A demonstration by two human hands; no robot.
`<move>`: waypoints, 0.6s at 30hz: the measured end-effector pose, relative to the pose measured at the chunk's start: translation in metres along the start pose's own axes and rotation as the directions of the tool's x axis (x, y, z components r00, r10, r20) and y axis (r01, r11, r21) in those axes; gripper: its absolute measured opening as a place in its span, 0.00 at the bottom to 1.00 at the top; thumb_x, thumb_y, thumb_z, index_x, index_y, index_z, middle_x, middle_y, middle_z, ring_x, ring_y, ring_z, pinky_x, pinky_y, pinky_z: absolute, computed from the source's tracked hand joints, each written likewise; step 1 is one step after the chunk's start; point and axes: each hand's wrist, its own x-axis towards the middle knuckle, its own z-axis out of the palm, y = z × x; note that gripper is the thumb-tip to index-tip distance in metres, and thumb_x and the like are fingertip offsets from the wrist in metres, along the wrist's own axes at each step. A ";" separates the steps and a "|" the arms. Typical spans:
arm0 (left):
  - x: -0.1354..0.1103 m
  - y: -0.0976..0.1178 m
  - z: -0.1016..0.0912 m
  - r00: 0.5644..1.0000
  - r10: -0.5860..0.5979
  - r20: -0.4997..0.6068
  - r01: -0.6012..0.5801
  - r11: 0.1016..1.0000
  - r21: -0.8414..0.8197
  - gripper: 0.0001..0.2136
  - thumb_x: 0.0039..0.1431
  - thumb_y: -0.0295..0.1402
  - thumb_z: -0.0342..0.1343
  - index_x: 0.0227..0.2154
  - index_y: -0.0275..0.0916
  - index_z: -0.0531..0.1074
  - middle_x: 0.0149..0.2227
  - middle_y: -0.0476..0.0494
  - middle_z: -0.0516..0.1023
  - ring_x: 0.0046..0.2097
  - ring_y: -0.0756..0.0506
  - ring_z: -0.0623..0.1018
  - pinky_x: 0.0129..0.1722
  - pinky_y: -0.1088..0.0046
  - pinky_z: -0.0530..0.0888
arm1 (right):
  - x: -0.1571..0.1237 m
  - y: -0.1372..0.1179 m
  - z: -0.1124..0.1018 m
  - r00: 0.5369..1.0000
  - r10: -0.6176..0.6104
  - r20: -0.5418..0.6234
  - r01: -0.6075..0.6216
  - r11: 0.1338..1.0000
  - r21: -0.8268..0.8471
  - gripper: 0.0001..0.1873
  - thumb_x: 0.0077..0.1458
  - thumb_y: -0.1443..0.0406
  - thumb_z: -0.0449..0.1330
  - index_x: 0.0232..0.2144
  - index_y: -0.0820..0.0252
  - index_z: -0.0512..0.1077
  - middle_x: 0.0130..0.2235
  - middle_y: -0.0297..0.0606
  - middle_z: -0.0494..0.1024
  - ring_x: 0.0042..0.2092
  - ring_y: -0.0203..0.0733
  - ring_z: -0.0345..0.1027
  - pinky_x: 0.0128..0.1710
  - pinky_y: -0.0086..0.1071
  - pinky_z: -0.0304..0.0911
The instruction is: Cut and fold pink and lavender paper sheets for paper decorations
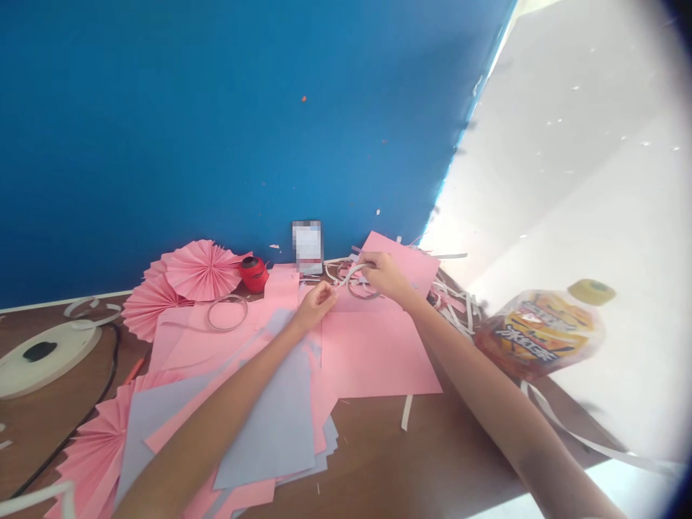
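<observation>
My left hand (314, 305) and my right hand (383, 277) are raised a little above the pink paper, pinching a narrow white paper strip (349, 277) between them. The strip curves from one hand to the other, and its far end is partly hidden by my fingers. Just below my right hand, a thin paper ring (363, 291) lies on a pink sheet (378, 353). A second ring (228, 313) lies to the left of my left hand. Loose lavender sheets (267, 425) lie under my left forearm.
Pink paper fans (202, 270) stand against a blue wall (189, 122) at the back of a brown wooden table (373, 425). Nearby are a red spool (254, 274), a pixelated card (308, 247), white paper scraps (453, 306), a drink pouch (540, 333) and a black cable (70, 432).
</observation>
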 end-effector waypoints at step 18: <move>-0.011 0.012 -0.002 0.990 0.043 0.134 -0.116 0.786 0.607 0.18 0.43 0.50 0.63 0.25 0.42 0.67 0.23 0.51 0.68 0.26 0.47 0.66 0.25 0.72 0.55 | -0.001 -0.003 -0.028 0.996 0.084 0.019 -0.085 0.995 0.057 0.09 0.42 0.70 0.51 0.20 0.58 0.70 0.20 0.32 0.67 0.23 0.35 0.57 0.22 0.29 0.50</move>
